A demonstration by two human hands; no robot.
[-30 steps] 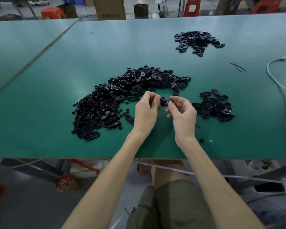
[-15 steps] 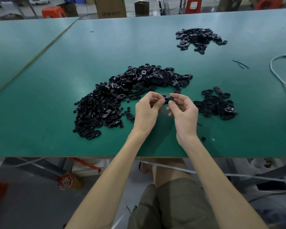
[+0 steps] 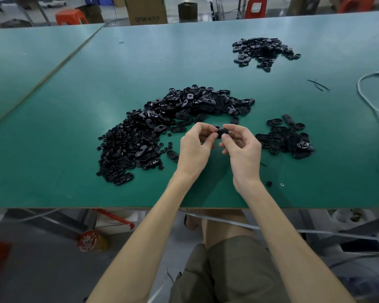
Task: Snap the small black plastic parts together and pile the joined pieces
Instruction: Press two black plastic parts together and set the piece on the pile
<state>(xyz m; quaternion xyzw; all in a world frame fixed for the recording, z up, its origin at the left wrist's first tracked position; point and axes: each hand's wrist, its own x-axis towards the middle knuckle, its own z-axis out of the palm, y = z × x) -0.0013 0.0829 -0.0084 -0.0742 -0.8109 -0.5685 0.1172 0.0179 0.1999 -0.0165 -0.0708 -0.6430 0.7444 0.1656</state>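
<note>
Bare forearms [image 3: 155, 232]; olive-drab shorts [image 3: 228, 272], apparently knee-length.

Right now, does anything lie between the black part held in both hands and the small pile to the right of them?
Nothing visible does. The left hand and the right hand both pinch the black part, and the small pile begins just beyond the right hand. Only that hand itself lies between them.

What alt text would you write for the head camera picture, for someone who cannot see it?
A person's left hand and right hand both pinch a small black plastic part above a green table. A large heap of black parts lies left of and behind the hands, a smaller pile to their right and a third pile farther back.
</note>
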